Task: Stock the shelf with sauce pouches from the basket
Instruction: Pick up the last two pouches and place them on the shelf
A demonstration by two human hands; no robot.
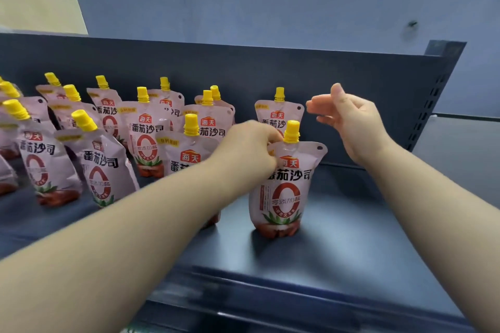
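A pink sauce pouch [284,192] with a yellow cap stands upright on the dark shelf [351,238], nearest the front. My left hand [249,149] pinches its top left corner beside the spout. My right hand [349,119] hovers above and to the right of it, fingers loosely bent, holding nothing. Behind it another pouch [278,113] stands against the back panel. Several more pouches [102,159] fill the shelf's left half. The basket is not in view.
The shelf's back panel [243,62] runs across the view, with a perforated upright post [433,100] at the right end. Bare shelf surface lies right of the held pouch. The shelf's front edge [270,295] is below my arms.
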